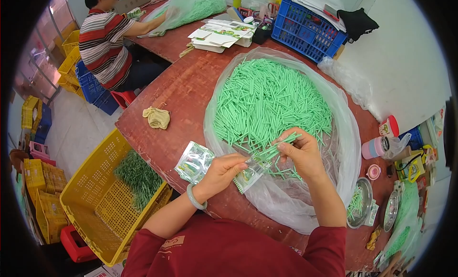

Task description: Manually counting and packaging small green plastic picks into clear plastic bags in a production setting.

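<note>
1. On the reddish-brown table (186, 86) in front of the seated person lies a wide clear plastic bag (350, 148), spread open and heaped with thin, pale green sticks (272, 98).

2. Her left hand (222, 172) pinches a small clear sachet (249, 174) by its mouth. Her right hand (300, 153) grips a small bundle of sticks (276, 145), their ends just entering the sachet.

3. Judging by the heap, most of the work is left: the bag is nearly full. A stack of flat empty sachets (194, 162) waits just beside the left wrist.

4. What is done seems to sit in the yellow crate (90, 205) down at her left, where a dark green pile of filled packets (138, 174) covers only part of the bottom.

5. The sticks are straight, matte and uniform. The sachets are glossy film with green print. The crate is rigid, perforated plastic.

6. A crumpled yellowish cloth (156, 117) lies on the table. A jade-coloured bangle (195, 198) circles her left wrist.

7. Further up the table, another person in a striped shirt (102, 43) works at a similar bag.
</note>
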